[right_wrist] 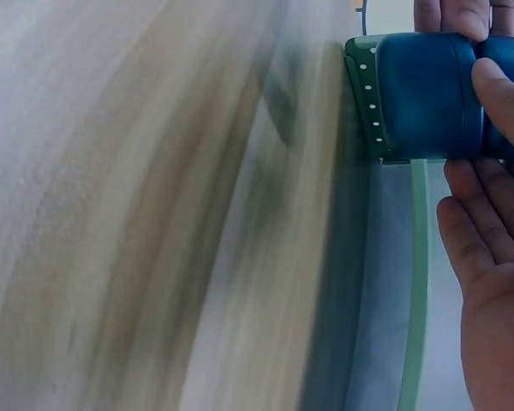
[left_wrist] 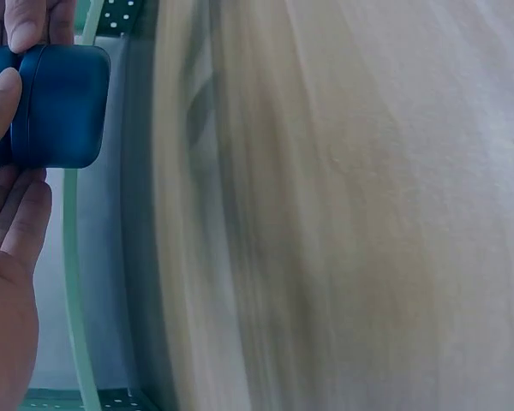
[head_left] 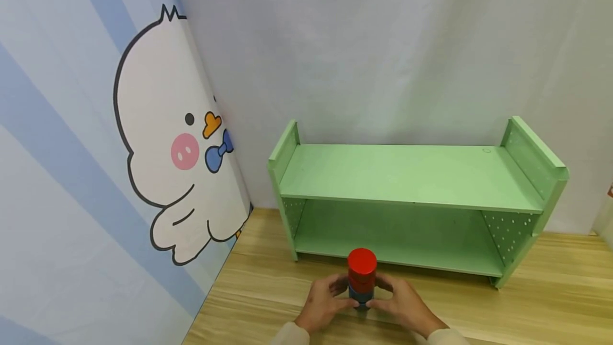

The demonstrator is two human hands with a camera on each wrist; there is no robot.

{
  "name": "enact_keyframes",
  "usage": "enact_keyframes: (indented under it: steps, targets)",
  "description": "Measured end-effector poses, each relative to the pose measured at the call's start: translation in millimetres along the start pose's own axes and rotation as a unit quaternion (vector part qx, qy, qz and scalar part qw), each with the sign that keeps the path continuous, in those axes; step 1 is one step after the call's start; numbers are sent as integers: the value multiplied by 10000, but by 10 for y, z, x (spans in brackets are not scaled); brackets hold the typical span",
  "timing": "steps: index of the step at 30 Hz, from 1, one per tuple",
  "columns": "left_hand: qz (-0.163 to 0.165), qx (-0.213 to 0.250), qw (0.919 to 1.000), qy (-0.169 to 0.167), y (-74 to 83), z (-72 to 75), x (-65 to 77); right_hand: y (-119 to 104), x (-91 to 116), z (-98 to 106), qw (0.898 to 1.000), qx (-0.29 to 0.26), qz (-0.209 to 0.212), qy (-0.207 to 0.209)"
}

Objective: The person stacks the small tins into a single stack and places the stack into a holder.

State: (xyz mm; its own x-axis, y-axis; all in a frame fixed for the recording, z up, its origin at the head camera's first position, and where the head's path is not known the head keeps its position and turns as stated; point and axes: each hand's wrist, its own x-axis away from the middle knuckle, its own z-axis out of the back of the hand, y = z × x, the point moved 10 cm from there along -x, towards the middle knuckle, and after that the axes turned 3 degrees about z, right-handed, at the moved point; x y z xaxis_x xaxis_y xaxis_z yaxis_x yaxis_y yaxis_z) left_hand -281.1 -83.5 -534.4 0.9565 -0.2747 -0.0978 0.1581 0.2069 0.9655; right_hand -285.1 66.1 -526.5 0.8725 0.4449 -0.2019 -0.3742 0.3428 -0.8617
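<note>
A cylindrical canister [head_left: 362, 262], red on its upper part and dark blue below, is upright in front of the shelf. My left hand [head_left: 323, 302] grips its lower part from the left, thumb on the near side and fingers reaching round behind. From the right, my right hand [head_left: 406, 305] holds it the same way, both thumbs close together. In the left wrist view the blue lower part [left_wrist: 67, 107] shows a seam near the thumbs. The right wrist view shows this blue base [right_wrist: 424, 98] apart from the tabletop.
A green two-level metal shelf [head_left: 407, 174] with perforated side panels stands just beyond the hands on a wood-grain table [head_left: 258, 270]. Behind it hangs a pale curtain [head_left: 383, 57]. At left is a striped cloth with a cartoon bird [head_left: 153, 100].
</note>
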Motion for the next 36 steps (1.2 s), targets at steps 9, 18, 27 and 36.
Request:
enact_keyframes:
  steps: [9, 18, 27, 36]
  targets:
    - [-62, -56, 9995, -319, 144, -82, -26, -61, 65, 139, 9999, -48, -149, -52]
    - [-451, -177, 9976, -504, 358, -144, -56, -134, 94, 261, 9999, -85, 8, -66]
    - [-752, -403, 9946, -584, 609, -171, -105, -316, 112, 428, 9994, 146, 306, 49]
    - [-885, -571, 9923, -654, 805, -146, -186, -525, 74, 598, 9971, 502, 525, 245]
